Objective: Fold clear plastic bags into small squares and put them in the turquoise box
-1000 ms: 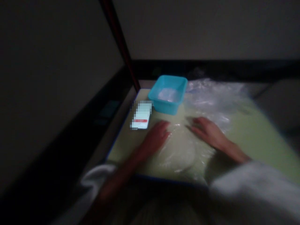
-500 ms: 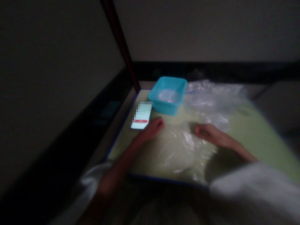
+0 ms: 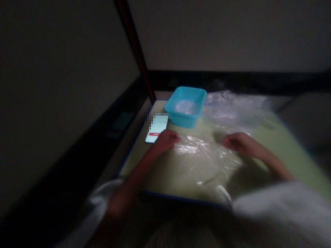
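A clear plastic sheet [image 3: 199,155] lies stretched over a pale round lump [image 3: 191,168] on a light green board [image 3: 284,144]. My left hand [image 3: 167,139] is closed on the sheet's far left corner. Pinching the far right corner is my right hand [image 3: 234,142], also closed. The sheet's far edge is lifted slightly between both hands. The picture is dark and blurred.
A turquoise tub [image 3: 186,105] with white powder stands at the board's far left. A lit phone [image 3: 157,128] lies beside it, just beyond my left hand. Crumpled clear plastic [image 3: 235,106] sits at the back right. A dark red pole [image 3: 134,48] rises behind.
Both hands went from lying flat on the sheet to closed on its far corners, and they drew apart, pulling the sheet taut.
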The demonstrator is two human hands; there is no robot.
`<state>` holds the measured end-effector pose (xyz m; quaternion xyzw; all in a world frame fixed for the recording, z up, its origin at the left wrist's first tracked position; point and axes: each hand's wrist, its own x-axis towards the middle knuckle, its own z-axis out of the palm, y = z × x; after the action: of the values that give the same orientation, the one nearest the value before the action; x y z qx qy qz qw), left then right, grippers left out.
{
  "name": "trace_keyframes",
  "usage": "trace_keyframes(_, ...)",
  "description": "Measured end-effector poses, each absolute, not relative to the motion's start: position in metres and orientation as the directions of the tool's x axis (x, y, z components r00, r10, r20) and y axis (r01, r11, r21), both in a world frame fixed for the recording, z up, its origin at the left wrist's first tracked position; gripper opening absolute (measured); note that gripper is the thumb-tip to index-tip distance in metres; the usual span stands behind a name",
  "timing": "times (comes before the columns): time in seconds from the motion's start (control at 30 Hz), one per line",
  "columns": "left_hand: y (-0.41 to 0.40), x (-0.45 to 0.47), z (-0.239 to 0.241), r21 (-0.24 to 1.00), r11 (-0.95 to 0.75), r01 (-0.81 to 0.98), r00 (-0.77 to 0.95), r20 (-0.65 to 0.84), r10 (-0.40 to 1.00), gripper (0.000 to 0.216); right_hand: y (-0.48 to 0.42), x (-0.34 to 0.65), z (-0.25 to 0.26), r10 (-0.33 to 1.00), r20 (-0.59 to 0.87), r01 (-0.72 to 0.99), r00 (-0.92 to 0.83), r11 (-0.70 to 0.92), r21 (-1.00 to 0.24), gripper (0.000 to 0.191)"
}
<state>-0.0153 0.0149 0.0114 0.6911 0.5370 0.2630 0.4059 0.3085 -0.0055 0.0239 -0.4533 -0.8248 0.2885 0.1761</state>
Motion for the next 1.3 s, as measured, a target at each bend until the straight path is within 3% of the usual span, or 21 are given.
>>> trace_keyframes(0.1, 0.013, -0.01, 0.022, 0.863, -0.074, 0.5, 0.227, -0.048, 0.973, 0.016, -0.009, 0.306, 0.032, 0.902, 0.172, 0.704, -0.395, 0.418, -0.574, 0.026)
trace_keyframes(0.2, 0.007, -0.002, 0.037, 0.93, -0.072, 0.36, 0.145, 0.021, 0.989, 0.019, -0.016, 0.298, 0.042, 0.89, 0.394, 0.745, -0.231, 0.422, -0.517, 0.022)
trace_keyframes(0.3, -0.006, 0.003, 0.054, 0.975, -0.166, 0.147, 0.052, 0.16, 0.986, 0.019, -0.029, 0.291, 0.054, 0.76, 0.64, 0.749, -0.113, 0.488, -0.448, 0.014)
trace_keyframes(0.4, -0.023, -0.004, 0.066, 0.931, -0.353, 0.091, 0.044, 0.351, 0.935, 0.014, -0.048, 0.29, 0.07, 0.623, 0.77, 0.725, -0.139, 0.594, -0.35, 0.005)
trace_keyframes(0.47, -0.034, -0.015, 0.066, 0.892, -0.43, 0.141, 0.126, 0.414, 0.901, 0.01, -0.059, 0.293, 0.08, 0.632, 0.747, 0.706, -0.206, 0.624, -0.334, 0.01)
trace_keyframes(0.57, -0.045, -0.036, 0.054, 0.853, -0.445, 0.273, 0.294, 0.367, 0.883, 0.011, -0.064, 0.297, 0.086, 0.655, 0.62, 0.606, -0.432, 0.72, -0.339, 0.013)
trace_keyframes(0.67, -0.05, -0.052, 0.034, 0.792, -0.395, 0.465, 0.427, 0.19, 0.884, 0.014, -0.056, 0.295, 0.074, 0.642, 0.312, 0.521, -0.7, 0.758, -0.392, 0.018)
trace_keyframes(0.73, -0.051, -0.057, 0.021, 0.761, -0.386, 0.521, 0.509, 0.086, 0.857, 0.015, -0.051, 0.29, 0.062, 0.616, 0.077, 0.529, -0.784, 0.728, -0.436, 0.024)
trace_keyframes(0.83, -0.052, -0.06, 0.012, 0.764, -0.38, 0.521, 0.603, -0.015, 0.798, 0.015, -0.052, 0.284, 0.051, 0.557, -0.073, 0.5, -0.827, 0.671, -0.548, 0.018)
trace_keyframes(0.9, -0.053, -0.061, 0.013, 0.754, -0.337, 0.564, 0.605, -0.099, 0.79, 0.014, -0.055, 0.282, 0.052, 0.544, -0.069, 0.46, -0.836, 0.628, -0.627, 0.011)
trace_keyframes(0.97, -0.054, -0.062, 0.017, 0.732, -0.277, 0.622, 0.567, -0.178, 0.804, 0.025, -0.056, 0.283, 0.056, 0.568, -0.059, 0.454, -0.821, 0.587, -0.67, 0.01)
trace_keyframes(1.03, -0.055, -0.063, 0.024, 0.734, -0.231, 0.639, 0.55, -0.225, 0.804, 0.042, -0.052, 0.285, 0.058, 0.64, -0.047, 0.497, -0.767, 0.546, -0.674, 0.014)
trace_keyframes(1.1, -0.053, -0.061, 0.03, 0.768, -0.217, 0.602, 0.567, -0.22, 0.794, 0.046, -0.044, 0.285, 0.056, 0.753, 0.024, 0.565, -0.657, 0.514, -0.646, 0.019)
trace_keyframes(1.17, -0.046, -0.052, 0.033, 0.789, -0.231, 0.569, 0.538, -0.146, 0.83, 0.033, -0.035, 0.283, 0.05, 0.847, 0.15, 0.636, -0.51, 0.489, -0.597, 0.022)
trace_keyframes(1.3, -0.021, -0.013, 0.031, 0.79, -0.357, 0.499, 0.346, 0.196, 0.918, 0.019, -0.021, 0.28, 0.035, 0.885, 0.314, 0.722, -0.344, 0.463, -0.515, 0.019)
